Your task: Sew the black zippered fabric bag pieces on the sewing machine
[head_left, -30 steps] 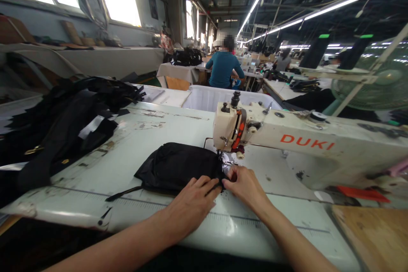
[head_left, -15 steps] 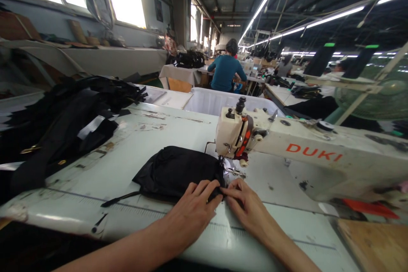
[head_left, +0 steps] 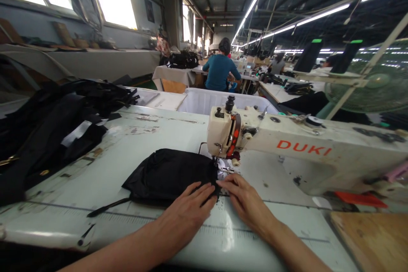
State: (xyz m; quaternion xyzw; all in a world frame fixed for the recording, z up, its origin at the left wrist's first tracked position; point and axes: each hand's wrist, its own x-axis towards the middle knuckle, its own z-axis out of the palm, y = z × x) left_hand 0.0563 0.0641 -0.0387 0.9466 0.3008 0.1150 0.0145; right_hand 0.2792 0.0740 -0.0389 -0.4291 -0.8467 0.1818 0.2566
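Observation:
A black fabric piece (head_left: 168, 174) lies on the pale green sewing table (head_left: 140, 136), its right edge under the needle of a cream DUKI sewing machine (head_left: 287, 148). My left hand (head_left: 188, 208) lies flat on the near right corner of the fabric, fingers stretched out. My right hand (head_left: 245, 202) rests beside it, fingers extended and touching the fabric edge just in front of the presser foot (head_left: 223, 169). A thin black strap (head_left: 108, 207) trails from the fabric toward the left.
A heap of black fabric and straps (head_left: 54, 127) covers the table's left side. A white plastic bin (head_left: 219, 100) stands behind the machine. A wooden board (head_left: 369, 238) lies at the near right. A person in a teal top (head_left: 220, 70) sits ahead; a green fan (head_left: 376, 83) is at right.
My right hand has drawn back slightly from the needle and flattened out. My left hand stays pressed on the fabric; the view has shifted a little.

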